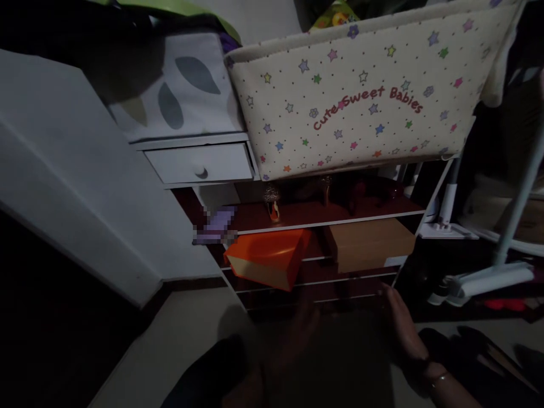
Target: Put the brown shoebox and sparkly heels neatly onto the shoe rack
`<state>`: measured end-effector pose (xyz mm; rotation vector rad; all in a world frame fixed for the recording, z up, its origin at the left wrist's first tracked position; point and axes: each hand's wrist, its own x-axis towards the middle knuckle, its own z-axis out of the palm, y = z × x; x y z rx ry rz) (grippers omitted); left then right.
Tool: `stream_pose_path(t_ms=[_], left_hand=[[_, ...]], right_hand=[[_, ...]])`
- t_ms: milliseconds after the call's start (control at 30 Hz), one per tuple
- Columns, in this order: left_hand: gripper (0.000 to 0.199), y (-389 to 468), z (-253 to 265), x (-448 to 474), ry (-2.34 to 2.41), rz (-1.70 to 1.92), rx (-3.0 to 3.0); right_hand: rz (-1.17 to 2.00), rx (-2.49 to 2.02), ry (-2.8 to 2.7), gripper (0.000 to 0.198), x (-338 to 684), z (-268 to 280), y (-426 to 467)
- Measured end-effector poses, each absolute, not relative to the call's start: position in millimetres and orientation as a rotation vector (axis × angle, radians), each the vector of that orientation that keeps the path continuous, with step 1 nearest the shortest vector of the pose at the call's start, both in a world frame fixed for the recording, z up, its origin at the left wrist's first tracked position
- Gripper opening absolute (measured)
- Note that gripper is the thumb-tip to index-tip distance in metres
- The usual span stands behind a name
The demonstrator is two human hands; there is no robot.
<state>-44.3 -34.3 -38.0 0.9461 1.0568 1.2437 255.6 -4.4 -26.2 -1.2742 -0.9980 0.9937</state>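
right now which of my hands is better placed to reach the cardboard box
Probably the right hand: its fingertips are just below the cardboard box, while the dimly lit left hand lies farther left, below the orange container.

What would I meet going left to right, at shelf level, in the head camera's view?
Blurred purple item → orange box → brown cardboard box → white flat mop head.

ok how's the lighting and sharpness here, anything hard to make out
Head view: dim overall, the left hand a dark blur, the right hand brighter; lettering on the cream bin legible, the purple item pixelated, the lower shelves deep in shadow.
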Motion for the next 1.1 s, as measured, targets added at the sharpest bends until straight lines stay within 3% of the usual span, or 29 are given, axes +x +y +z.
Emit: stream_pose_path(t_ms=[200,267,433,600,1100], left_hand=[[0.022,-21.4,-20.0,-132.7,0.995,1.544,0.385],[0.012,-13.4,0.1,-143.6,0.934,1.648,0.260],[0.029,-11.4,35.7,-159.6,0.882,1.711,0.217],[0.047,-18.4,44.8,-165.8,0.799,1.694,0.146],[0.047,-27.7,34.5,-136.5,0.835,1.628,0.016]], right_hand=[[0.552,-1.077,-1.609,0.045,186.9,19.4,-25.3],[0.372,-0.933,-1.816,0.048,149.1,48.6,-26.9],[-0.050,-0.717,-2.220,0.071,40.5,97.2,-17.4],[-0.402,-0.827,-2.316,0.061,-32.3,90.6,4.4],[-0.620,-0.890,-2.347,0.073,-10.3,61.3,32.4]])
